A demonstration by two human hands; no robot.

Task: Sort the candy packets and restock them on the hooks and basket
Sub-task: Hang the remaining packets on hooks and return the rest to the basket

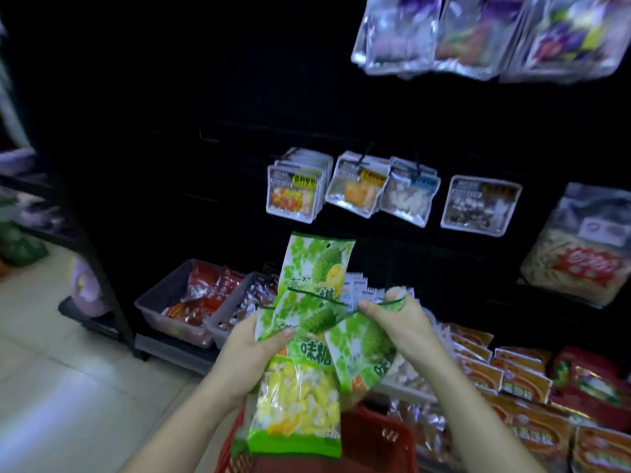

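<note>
Over the red basket (382, 435), left hand (254, 339) and right hand (392, 319) both grip green durian candy packets (314, 285), none of them hung yet, so restocking looks barely started.

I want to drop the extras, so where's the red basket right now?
In the head view, the red basket shows at bottom centre, just under the green candy packets gripped by the left hand and right hand.

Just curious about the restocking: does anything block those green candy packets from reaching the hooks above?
Nothing visible does. The left hand and right hand hold the green durian-print plastic candy packets in open air below the black wall hooks, which already carry small clear packets.
</note>
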